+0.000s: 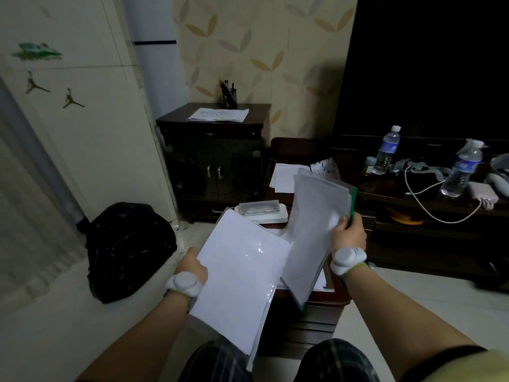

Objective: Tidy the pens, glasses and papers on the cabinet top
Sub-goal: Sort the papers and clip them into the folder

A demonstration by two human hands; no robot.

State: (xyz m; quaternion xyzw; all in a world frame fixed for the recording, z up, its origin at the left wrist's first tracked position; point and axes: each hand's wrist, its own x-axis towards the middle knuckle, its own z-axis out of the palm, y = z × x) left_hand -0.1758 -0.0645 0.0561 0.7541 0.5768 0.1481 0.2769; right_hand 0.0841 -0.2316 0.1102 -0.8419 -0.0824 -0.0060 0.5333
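Note:
My left hand (192,267) grips the left edge of a thick stack of white paper in a glossy sleeve (242,277). My right hand (348,234) pinches a second sheaf of white sheets with a green backing (316,224), tilted up on edge. Both stacks hang above a low dark wooden cabinet (316,312) in front of me. A clear glasses case (259,208) lies on a white tray at the cabinet's far end. More loose papers (283,177) lie beyond. On a taller dark cabinet (214,150) at the back sit written sheets (219,114) and a pen holder (230,96) with pens.
A black rubbish bag (129,249) sits on the floor at the left by the white wall. At the right, a dark TV stand (413,205) carries two water bottles (387,151), a white cable and a charger. My knees show at the bottom edge.

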